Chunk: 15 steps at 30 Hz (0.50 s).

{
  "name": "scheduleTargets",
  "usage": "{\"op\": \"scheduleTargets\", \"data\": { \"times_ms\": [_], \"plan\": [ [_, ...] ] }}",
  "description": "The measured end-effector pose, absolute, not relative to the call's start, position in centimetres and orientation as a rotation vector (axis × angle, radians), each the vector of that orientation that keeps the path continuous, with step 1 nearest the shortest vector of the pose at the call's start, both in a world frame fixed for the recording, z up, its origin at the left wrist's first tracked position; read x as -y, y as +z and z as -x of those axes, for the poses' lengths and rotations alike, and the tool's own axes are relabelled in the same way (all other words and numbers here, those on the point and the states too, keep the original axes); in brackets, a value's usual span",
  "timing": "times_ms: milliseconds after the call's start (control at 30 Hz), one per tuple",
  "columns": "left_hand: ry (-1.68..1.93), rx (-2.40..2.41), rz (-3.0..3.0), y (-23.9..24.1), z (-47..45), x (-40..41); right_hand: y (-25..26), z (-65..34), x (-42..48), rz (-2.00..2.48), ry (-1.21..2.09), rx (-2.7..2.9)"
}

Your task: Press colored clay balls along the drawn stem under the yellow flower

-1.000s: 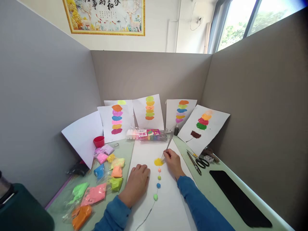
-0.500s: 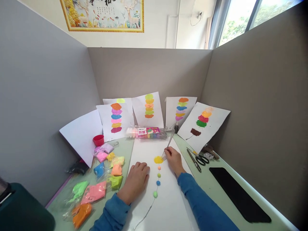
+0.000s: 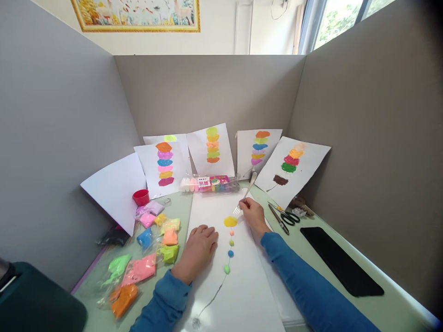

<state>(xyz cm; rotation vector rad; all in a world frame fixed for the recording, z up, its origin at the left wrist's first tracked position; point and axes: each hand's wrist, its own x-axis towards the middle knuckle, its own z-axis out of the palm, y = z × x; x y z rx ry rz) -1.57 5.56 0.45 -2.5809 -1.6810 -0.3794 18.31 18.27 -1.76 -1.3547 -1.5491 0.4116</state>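
A white sheet of paper (image 3: 238,286) lies on the green desk in front of me. On it a flattened yellow clay patch (image 3: 230,222) tops a column of small clay balls (image 3: 230,253) joined by a thin drawn line. My right hand (image 3: 253,213) is closed on a metal fork (image 3: 245,196), its tines just above and right of the yellow patch. My left hand (image 3: 199,249) rests flat on the paper's left side, fingers loosely curled, holding nothing.
Bags of coloured clay (image 3: 145,258) lie at the left beside a red cup (image 3: 141,197). A clay box (image 3: 209,183) stands behind the paper. Finished sheets (image 3: 211,150) lean on the grey partition. Scissors (image 3: 285,216) and a black pad (image 3: 341,260) lie at the right.
The fork's tines have lifted off the yellow patch and moved slightly up and right. The camera has tilted down. My left hand has stayed on the paper.
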Motion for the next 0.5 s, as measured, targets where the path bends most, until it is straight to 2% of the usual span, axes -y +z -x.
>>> {"op": "scheduleTargets", "data": {
  "times_ms": [500],
  "plan": [
    [-0.357, 1.763, 2.503, -0.9, 1.3, -5.5, -4.1, -18.2, -18.2, 1.420, 0.307, 1.586]
  ]
}}
